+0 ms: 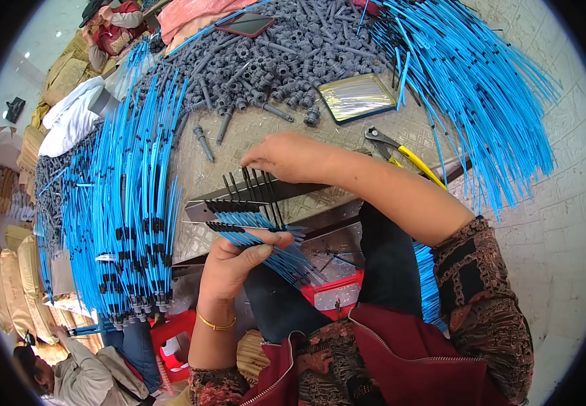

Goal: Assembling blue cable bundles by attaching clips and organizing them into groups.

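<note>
My left hand [233, 265], with a yellow bangle on its wrist, is closed around a bundle of thin blue tubes [291, 262]. Their black ends fan out side by side above the thumb and fingers. My right hand [293, 157] reaches across from the right, its fingertips pinched at the top of the thin black rods [267, 193] that stand up from the bundle. Whether the fingers grip one rod or more is too small to tell. Behind the bundle, a dark metal bar [313, 196] lies along the table's near edge.
Grey plastic fittings [266, 68] are heaped at the back. Bunches of blue tubes lie left [130, 155] and right [482, 101]. A shallow tin [367, 116] of thin silvery wires and yellow-handled cutters [415, 161] sit on the right. Other people are at far left and lower left.
</note>
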The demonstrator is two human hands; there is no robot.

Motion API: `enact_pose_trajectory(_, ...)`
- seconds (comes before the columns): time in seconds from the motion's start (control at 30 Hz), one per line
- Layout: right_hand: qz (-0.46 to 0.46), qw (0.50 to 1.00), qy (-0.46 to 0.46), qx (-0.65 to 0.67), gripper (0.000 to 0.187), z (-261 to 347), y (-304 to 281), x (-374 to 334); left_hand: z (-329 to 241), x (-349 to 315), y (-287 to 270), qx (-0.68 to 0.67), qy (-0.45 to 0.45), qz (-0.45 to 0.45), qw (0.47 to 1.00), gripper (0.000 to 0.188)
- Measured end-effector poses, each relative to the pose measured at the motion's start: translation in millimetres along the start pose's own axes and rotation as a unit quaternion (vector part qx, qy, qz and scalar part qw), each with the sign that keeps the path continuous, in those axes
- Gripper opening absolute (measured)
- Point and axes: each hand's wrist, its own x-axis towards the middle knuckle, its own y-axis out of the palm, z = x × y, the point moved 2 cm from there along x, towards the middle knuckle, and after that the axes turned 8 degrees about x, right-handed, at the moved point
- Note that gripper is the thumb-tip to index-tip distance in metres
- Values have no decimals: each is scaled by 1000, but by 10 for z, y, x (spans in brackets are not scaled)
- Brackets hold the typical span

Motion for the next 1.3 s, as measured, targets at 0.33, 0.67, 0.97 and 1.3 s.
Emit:
enact_pose_trajectory(0.33, 31, 999, 10, 2, 23, 65, 79, 108, 27, -33, -75, -9, 12, 33, 999, 15)
enact_pose_trajectory(0.67, 26, 999, 5, 24, 24, 51, 202, 192, 24, -59, -124, 1, 6, 12, 1000, 17)
enact_pose_trajectory(0.97, 31, 999, 26, 30, 26, 54, 228, 208, 22, -70, -142, -17, 2, 33, 999, 17)
enact_pose_trajectory(1.3, 49, 998, 41, 7, 30, 132, 259, 247, 3, -71, -152, 3, -3, 37, 999, 17)
